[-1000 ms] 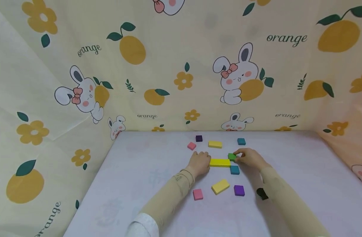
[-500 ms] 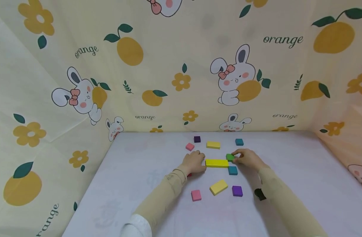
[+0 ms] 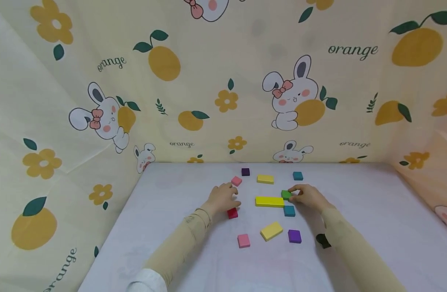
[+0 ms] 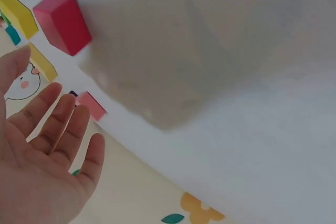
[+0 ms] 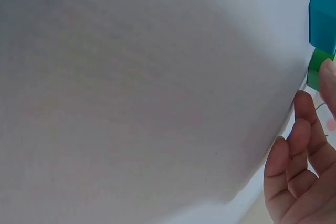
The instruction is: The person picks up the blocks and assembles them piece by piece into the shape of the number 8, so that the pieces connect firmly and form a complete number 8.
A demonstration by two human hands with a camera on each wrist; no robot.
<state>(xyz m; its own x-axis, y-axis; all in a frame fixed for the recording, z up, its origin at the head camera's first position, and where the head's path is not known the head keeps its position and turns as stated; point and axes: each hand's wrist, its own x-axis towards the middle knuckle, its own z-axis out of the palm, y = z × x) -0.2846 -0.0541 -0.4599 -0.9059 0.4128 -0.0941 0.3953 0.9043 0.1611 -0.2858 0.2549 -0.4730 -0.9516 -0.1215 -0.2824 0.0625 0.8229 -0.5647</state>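
My left hand (image 3: 221,198) hovers left of the long yellow block (image 3: 269,202), holding nothing, its fingers spread and loosely bent. Just below it on the table lies a red block (image 3: 232,213), which also shows in the left wrist view as a red block (image 4: 63,24) apart from the fingers. My right hand (image 3: 307,196) pinches a green block (image 3: 286,195) at the right end of the yellow one. A teal block (image 3: 289,211) sits below that same end. In the right wrist view the thumb (image 5: 329,80) partly covers the green block (image 5: 314,69).
Behind are a pink block (image 3: 236,181), a dark purple block (image 3: 245,172), a yellow block (image 3: 265,179) and a teal block (image 3: 298,176). Nearer lie a pink block (image 3: 243,241), a yellow block (image 3: 271,231), a purple block (image 3: 294,236) and a black piece (image 3: 323,241).
My left hand has let go of the long yellow block's left end and moved left, uncovering the red block. The right hand stays at the green block.
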